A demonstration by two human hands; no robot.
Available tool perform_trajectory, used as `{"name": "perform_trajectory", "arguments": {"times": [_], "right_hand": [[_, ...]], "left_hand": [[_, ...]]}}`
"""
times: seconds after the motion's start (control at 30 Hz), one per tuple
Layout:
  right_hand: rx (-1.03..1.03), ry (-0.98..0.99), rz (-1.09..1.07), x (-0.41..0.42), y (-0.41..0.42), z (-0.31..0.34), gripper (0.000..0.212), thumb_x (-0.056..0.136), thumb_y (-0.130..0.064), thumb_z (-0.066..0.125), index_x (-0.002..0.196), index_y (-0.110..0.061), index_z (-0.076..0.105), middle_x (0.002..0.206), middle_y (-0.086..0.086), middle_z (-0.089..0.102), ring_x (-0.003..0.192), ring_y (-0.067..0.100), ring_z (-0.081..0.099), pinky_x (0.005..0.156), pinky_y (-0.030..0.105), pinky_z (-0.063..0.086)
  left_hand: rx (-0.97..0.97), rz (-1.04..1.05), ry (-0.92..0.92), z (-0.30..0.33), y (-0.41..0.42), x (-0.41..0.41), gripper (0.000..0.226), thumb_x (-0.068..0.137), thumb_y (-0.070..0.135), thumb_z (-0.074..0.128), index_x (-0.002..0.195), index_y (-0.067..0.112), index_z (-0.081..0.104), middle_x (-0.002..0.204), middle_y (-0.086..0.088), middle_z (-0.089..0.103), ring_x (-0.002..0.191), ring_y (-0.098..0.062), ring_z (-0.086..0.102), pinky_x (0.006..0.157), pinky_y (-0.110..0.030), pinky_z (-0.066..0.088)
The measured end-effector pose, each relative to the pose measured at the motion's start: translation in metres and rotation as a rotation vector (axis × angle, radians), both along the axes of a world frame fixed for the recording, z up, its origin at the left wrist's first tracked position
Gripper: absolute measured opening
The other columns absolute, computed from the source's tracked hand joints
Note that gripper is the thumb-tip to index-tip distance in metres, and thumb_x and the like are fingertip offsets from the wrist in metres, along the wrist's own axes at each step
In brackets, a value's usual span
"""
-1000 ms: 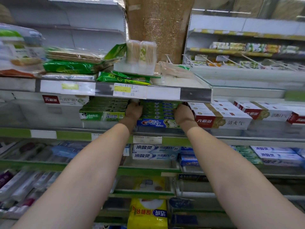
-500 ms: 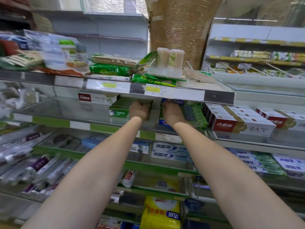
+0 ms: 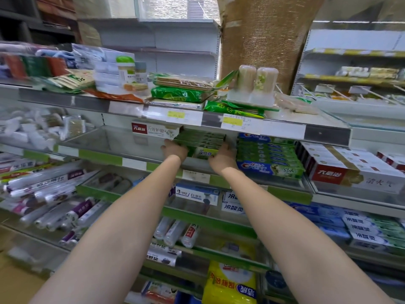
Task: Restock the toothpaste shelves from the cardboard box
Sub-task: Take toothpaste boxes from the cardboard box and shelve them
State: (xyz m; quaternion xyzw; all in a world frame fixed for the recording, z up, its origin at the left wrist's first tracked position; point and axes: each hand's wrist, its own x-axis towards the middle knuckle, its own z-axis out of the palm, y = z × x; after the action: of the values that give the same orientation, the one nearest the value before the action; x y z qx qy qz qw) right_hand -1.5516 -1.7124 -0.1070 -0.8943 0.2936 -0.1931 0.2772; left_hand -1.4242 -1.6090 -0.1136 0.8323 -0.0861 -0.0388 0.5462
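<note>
The stack of green toothpaste boxes sits on the second shelf from the top, near the shelf's front edge and about midway along its visible length. Both arms reach up to it from below.

Left hand: placed against the left end of the stack, fingers curled onto the lower boxes. Grip state: grasping the stack at its left end.

Right hand: placed against the right front corner of the stack, fingers wrapped onto the box ends. Grip state: grasping the stack at its right end.

Adjacent items on the same shelf:
- Left of the stack, toward the rear: a single white and red toothpaste box, touching or just behind the stack's upper left corner.
- Right of the stack: a stack of blue and green toothpaste boxes, just beside the right hand.
- Further right: white and red toothpaste cartons.

Obstruction: the top shelf edge with price labels hangs directly over the green stack and hides its rear portion.

The top shelf carries green packets and two clear toothpick holders. The shelf below holds white and blue toothpaste boxes and, toward its left end, rolls in clear wrap.
</note>
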Motion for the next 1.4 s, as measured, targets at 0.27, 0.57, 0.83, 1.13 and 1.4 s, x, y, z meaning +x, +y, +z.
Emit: {"name": "perform_trajectory", "arguments": {"times": [0.27, 0.57, 0.83, 1.13, 1.4], "right_hand": [[0.309, -0.246, 0.003, 0.014, -0.010, -0.004, 0.017, 0.095, -0.022, 0.062, 0.112, -0.020, 0.059, 0.109, 0.000, 0.065, 0.100, 0.020, 0.061, 0.090, 0.032, 0.051], [0.541, -0.350, -0.057, 0.034, -0.016, -0.005, 0.047, 0.097, -0.037, 0.063, 0.138, -0.016, 0.052, 0.134, 0.005, 0.059, 0.115, 0.025, 0.056, 0.095, 0.030, 0.043], [0.556, -0.333, -0.115, 0.065, -0.027, -0.011, 0.066, 0.101, -0.038, 0.058, 0.155, -0.013, 0.030, 0.150, 0.009, 0.049, 0.136, 0.031, 0.049, 0.108, 0.037, 0.041], [0.459, -0.346, -0.109, 0.076, -0.030, -0.019, 0.050, 0.101, -0.030, 0.056, 0.145, -0.012, 0.040, 0.139, 0.011, 0.059, 0.127, 0.032, 0.056, 0.102, 0.037, 0.044], [0.455, -0.340, -0.098, 0.076, -0.035, -0.021, 0.049, 0.103, -0.028, 0.054, 0.146, -0.011, 0.037, 0.142, 0.011, 0.057, 0.129, 0.033, 0.054, 0.100, 0.035, 0.043]], "left_hand": [[-0.198, -0.044, 0.132, 0.001, -0.004, 0.037, 0.037, 0.102, 0.014, 0.040, 0.138, 0.009, 0.045, 0.134, -0.018, 0.056, 0.117, -0.033, 0.055, 0.098, -0.041, 0.045], [-0.257, -0.156, 0.106, -0.009, -0.014, 0.065, 0.042, 0.101, 0.023, 0.056, 0.140, 0.008, 0.054, 0.132, -0.012, 0.062, 0.116, -0.029, 0.060, 0.103, -0.039, 0.048], [-0.206, -0.172, 0.060, -0.015, -0.024, 0.087, 0.046, 0.101, 0.021, 0.056, 0.146, 0.011, 0.050, 0.140, -0.012, 0.058, 0.121, -0.029, 0.059, 0.107, -0.039, 0.047], [-0.167, -0.197, -0.017, -0.019, -0.026, 0.092, 0.048, 0.103, 0.021, 0.053, 0.149, 0.008, 0.044, 0.144, -0.013, 0.054, 0.124, -0.028, 0.056, 0.098, -0.028, 0.045], [-0.113, -0.207, -0.046, -0.019, -0.025, 0.094, 0.049, 0.103, 0.025, 0.054, 0.149, 0.009, 0.046, 0.143, -0.014, 0.055, 0.122, -0.030, 0.057, 0.103, -0.034, 0.047]]}}
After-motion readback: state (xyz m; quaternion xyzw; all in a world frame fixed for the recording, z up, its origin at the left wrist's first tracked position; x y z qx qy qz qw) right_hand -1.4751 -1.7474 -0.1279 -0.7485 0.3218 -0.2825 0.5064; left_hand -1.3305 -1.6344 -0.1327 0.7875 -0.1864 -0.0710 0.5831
